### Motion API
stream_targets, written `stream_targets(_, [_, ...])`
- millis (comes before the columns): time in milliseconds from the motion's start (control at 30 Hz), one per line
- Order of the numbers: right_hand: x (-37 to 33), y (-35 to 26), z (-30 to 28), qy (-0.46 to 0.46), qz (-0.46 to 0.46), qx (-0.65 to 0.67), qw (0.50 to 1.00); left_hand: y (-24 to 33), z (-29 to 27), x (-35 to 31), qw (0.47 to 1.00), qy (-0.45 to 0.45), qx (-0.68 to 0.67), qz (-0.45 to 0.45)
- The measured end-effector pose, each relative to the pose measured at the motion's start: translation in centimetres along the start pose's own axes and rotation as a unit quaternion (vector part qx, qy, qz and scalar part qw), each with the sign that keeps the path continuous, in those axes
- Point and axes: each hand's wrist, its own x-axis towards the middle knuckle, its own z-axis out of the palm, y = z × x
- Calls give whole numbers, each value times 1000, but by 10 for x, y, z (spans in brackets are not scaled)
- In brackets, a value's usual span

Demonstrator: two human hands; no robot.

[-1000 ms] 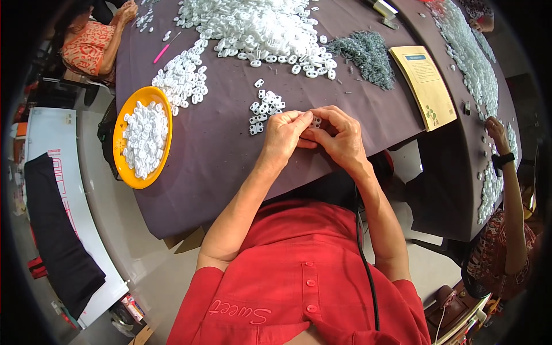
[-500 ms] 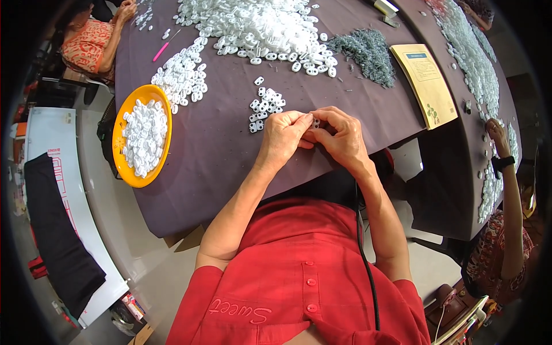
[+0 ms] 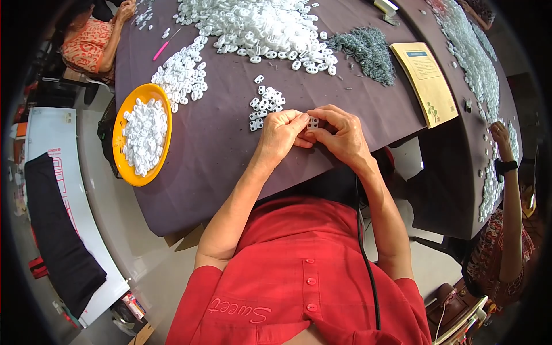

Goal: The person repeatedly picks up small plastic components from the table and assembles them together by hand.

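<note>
Between my fingertips is a small white plastic piece with dark holes (image 3: 313,123), held just above the table's front edge. Thumb and fingers of my left hand (image 3: 280,133) pinch it at its left side. My right hand (image 3: 340,133) grips it from the right, thumb and forefinger bent around it. The fingers cover part of the piece, so its full outline cannot be made out. Just beyond my left hand lies a small cluster of white pieces with dark holes (image 3: 266,104).
A large heap of white two-hole pieces (image 3: 264,29) covers the far table. A smaller pile (image 3: 184,75) lies near an orange bowl (image 3: 130,179) of white pieces. Around are a pink-handled tool (image 3: 161,50), grey bits (image 3: 368,54) and a tan booklet (image 3: 422,86). Other people work at both sides.
The piece between my hands shows more of its dark holes now. My fingers have shifted slightly. At the right, another person's hand has moved a little.
</note>
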Motion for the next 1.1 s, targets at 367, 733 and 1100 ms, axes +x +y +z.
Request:
stream_targets(367, [-1,-1,1,4,3,-7,1000,-1,3,-4,999,3,30,46])
stream_targets(733, [-1,5,2,9,-49,-13,999,-2,2,-5,994,3,92,59])
stream_targets(1100, [0,5,2,13,-38,-26,999,-5,4,-3,996,20,51,73])
